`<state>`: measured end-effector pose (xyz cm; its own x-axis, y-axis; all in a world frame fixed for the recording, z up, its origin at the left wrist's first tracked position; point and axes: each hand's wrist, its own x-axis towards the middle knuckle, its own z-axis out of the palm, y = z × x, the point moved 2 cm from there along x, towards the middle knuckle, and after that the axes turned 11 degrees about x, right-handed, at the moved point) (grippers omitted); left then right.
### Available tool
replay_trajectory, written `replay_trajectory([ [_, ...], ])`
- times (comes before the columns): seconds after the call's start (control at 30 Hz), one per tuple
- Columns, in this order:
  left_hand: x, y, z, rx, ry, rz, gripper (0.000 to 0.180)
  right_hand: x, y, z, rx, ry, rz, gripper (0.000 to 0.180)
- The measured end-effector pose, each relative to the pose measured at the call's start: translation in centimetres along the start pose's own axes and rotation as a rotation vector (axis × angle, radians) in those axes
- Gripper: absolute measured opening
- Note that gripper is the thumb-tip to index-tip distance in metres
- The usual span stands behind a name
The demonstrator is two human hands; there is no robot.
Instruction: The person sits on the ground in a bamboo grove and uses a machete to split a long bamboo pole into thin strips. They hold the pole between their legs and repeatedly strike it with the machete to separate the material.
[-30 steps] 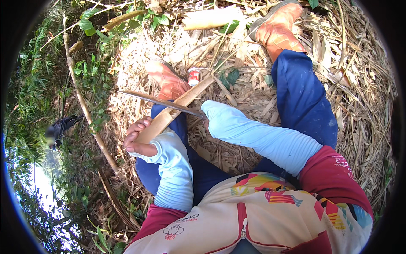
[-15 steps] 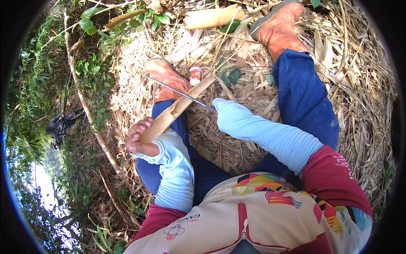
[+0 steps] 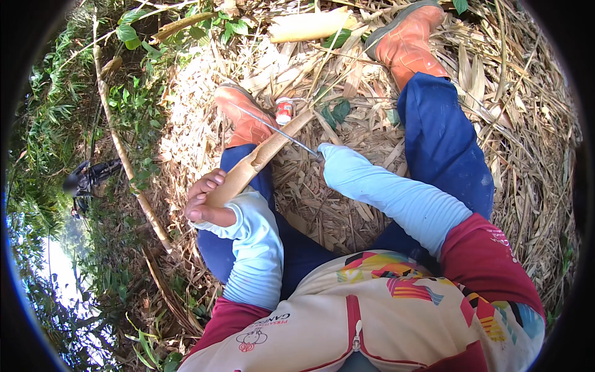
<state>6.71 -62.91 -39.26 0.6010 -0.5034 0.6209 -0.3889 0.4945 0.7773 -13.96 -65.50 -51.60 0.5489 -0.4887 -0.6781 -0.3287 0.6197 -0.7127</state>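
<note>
My left hand (image 3: 203,199) grips the near end of a pale bamboo shoot (image 3: 257,160) that slants up to the right over my left leg. My right hand (image 3: 321,155) is mostly hidden by its light blue sleeve and holds the handle of a long thin knife (image 3: 273,128). The blade lies across the shoot near its middle, pointing up to the left toward my orange boot (image 3: 243,115).
A small red-and-white can (image 3: 284,110) stands past the shoot's far end. My other orange boot (image 3: 406,40) rests at the upper right on dry husks (image 3: 520,124). A peeled pale stalk (image 3: 307,26) lies at the top. A thin stem (image 3: 124,155) and green weeds border the left.
The knife blade has swung from lying low across the shoot to a steeper slant, and has slid up along the shoot toward its far end. The left hand keeps its grip.
</note>
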Motion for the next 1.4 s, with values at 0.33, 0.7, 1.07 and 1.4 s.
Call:
replay_trajectory([
  [0.33, -0.4, 1.3, 1.5, 0.081, 0.023, -0.102, 0.04, -2.4, -3.3, -1.5, -0.311, 0.054, -0.198, 0.019],
  [0.7, 0.1, 1.5, 0.8, 0.141, 0.057, -0.236, 0.051, -3.5, -3.6, 0.1, -0.319, 0.042, -0.257, 0.018],
  [1.07, -0.2, 0.4, 0.5, 0.072, 0.072, -0.036, 0.036, -2.6, -2.5, -0.2, -0.319, 0.065, -0.215, 0.019],
  [1.4, -0.5, 0.7, 0.4, 0.093, 0.087, -0.092, 0.038, 0.0, -0.3, -1.2, -0.332, 0.09, -0.075, 0.02],
])
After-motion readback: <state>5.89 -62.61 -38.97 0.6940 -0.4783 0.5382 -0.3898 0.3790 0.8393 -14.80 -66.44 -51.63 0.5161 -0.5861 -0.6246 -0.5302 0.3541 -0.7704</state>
